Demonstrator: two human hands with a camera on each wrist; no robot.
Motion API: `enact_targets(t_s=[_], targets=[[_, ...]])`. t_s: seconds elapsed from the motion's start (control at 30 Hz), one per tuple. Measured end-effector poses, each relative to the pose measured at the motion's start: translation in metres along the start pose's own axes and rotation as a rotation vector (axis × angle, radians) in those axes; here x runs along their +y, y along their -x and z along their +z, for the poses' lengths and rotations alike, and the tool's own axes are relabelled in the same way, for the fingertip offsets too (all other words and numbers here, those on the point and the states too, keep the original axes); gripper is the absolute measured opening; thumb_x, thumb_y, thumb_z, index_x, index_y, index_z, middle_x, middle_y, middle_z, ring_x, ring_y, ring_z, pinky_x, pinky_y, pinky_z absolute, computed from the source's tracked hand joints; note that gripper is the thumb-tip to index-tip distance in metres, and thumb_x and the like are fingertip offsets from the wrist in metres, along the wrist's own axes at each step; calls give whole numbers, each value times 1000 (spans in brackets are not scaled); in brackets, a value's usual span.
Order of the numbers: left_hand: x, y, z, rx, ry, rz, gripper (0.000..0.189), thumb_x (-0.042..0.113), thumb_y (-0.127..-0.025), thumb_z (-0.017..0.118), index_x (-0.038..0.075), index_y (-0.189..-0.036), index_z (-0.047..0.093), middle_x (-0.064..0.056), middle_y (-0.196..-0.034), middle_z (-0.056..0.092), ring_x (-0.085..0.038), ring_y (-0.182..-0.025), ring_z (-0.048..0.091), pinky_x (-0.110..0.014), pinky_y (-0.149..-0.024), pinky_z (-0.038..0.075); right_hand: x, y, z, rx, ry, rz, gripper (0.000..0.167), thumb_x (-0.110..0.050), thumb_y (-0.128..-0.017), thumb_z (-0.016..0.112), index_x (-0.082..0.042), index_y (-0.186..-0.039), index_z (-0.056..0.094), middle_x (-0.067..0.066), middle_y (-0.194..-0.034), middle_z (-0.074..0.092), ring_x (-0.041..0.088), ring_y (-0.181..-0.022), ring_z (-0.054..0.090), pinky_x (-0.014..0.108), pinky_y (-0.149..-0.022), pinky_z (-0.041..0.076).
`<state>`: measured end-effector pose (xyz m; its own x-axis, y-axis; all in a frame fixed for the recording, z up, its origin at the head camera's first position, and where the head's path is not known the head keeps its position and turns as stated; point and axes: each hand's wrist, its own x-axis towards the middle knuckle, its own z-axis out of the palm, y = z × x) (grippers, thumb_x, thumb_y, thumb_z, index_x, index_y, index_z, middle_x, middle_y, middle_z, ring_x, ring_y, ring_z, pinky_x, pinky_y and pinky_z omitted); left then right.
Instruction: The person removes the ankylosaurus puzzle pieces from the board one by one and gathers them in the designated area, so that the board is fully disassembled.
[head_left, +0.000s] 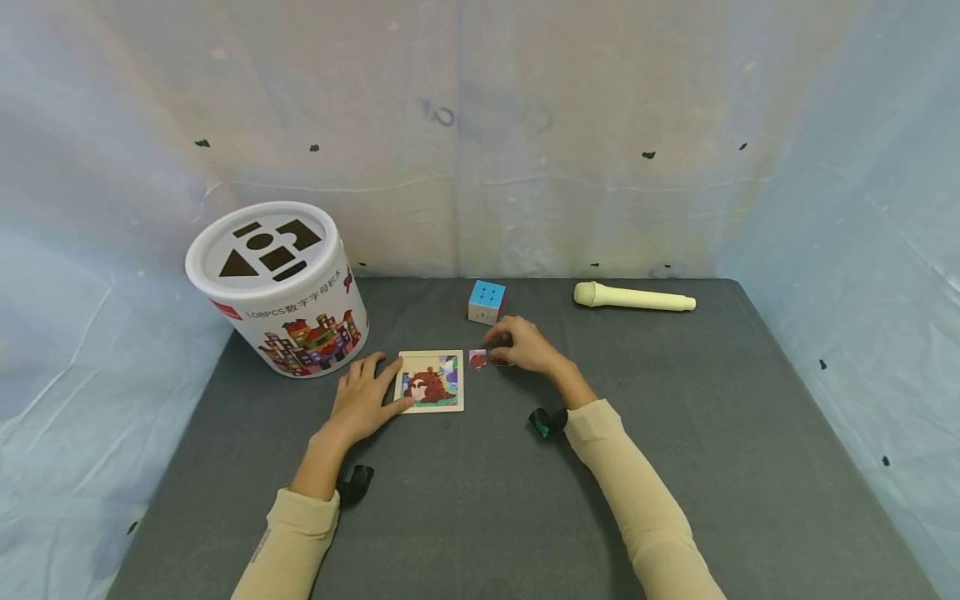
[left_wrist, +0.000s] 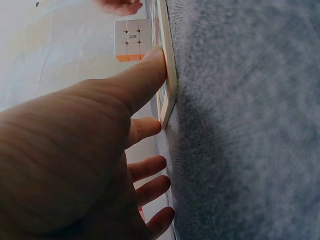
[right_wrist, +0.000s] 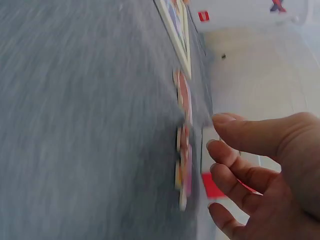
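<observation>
Wooden-rimmed, the puzzle tray lies on the grey bench; we see the left hand at its left side, grip spread, thumb on top and index finger against the edge. Just right of the tray lie loose puzzle pieces; near these we place the right hand, its grip apart, thumb and fingertips separated. Just beyond sits a cube; we note a tub at left and a toy microphone at right.
</observation>
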<state>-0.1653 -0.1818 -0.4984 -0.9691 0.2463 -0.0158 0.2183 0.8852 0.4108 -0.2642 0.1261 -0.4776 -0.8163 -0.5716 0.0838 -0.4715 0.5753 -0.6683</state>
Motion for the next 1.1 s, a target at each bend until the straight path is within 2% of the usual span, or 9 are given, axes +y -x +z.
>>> enact_targets(t_s=[0.1,0.27,0.43,0.67,1.1], targets=[[0,0,0,0,-1,2,77,43,-93,70,10,-154,39,-26,-153,29,-47,-138,23,-68,-107,20,-10,-8,6,-41,12,-33,21,-6,-90,73,-3,-111,74,10,-111,67,29,-106,56,57,-99,33],[-1,0,0,-3,-6,-1,77,44,-93,69,10,-154,39,-26,-153,29,-47,-138,24,-68,-107,21,-28,-19,17,-89,55,-73,19,-6,-89,75,-7,-107,77,8,-109,64,28,-105,55,49,-88,33],[-2,-1,1,-8,-14,-6,77,45,-93,69,11,-155,39,-25,-153,29,-47,-138,24,-69,-107,21,-41,-26,26,-126,104,-88,18,-9,-87,77,-11,-105,78,7,-114,60,26,-107,52,44,-85,32],[-2,-2,1,-5,-20,-1,76,45,-93,69,11,-154,39,-25,-153,29,-47,-138,24,-69,-106,22,-46,-35,35,-165,184,-72,18,-16,-87,80,-16,-104,79,7,-123,55,25,-113,46,44,-86,33],[-2,-1,0,1,-15,14,76,44,-94,68,9,-154,40,-26,-153,29,-47,-138,24,-68,-106,22,-51,-42,41,-220,190,-6,18,-19,-85,82,-16,-102,78,7,-127,52,25,-116,43,46,-92,32]])
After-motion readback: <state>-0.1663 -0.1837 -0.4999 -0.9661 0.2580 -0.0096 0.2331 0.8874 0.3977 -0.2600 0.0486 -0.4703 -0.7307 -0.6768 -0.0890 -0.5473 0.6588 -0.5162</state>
